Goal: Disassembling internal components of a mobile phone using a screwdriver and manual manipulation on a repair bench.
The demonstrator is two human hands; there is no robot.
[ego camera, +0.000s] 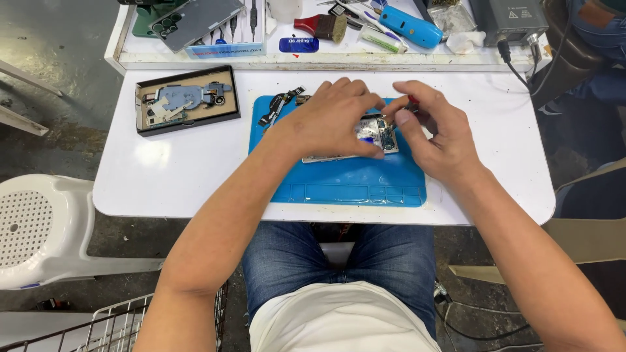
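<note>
An opened phone (377, 135) with its circuit board exposed lies on a blue work mat (352, 182) on a white table (176, 176). My left hand (336, 117) rests over the phone and pins it down, covering most of it. My right hand (433, 133) pinches a small tool with a red and black handle (412, 102), its tip at the phone's upper right part. A black flex cable (277, 107) lies on the mat's upper left corner.
A shallow dark tray (186, 99) with phone parts sits at the left. A raised shelf behind holds a screwdriver set (228, 29), a brush (321, 26), a blue tool (411, 26) and a grey box (508, 19). A white plastic chair (45, 228) stands left; a wire basket (117, 322) is below.
</note>
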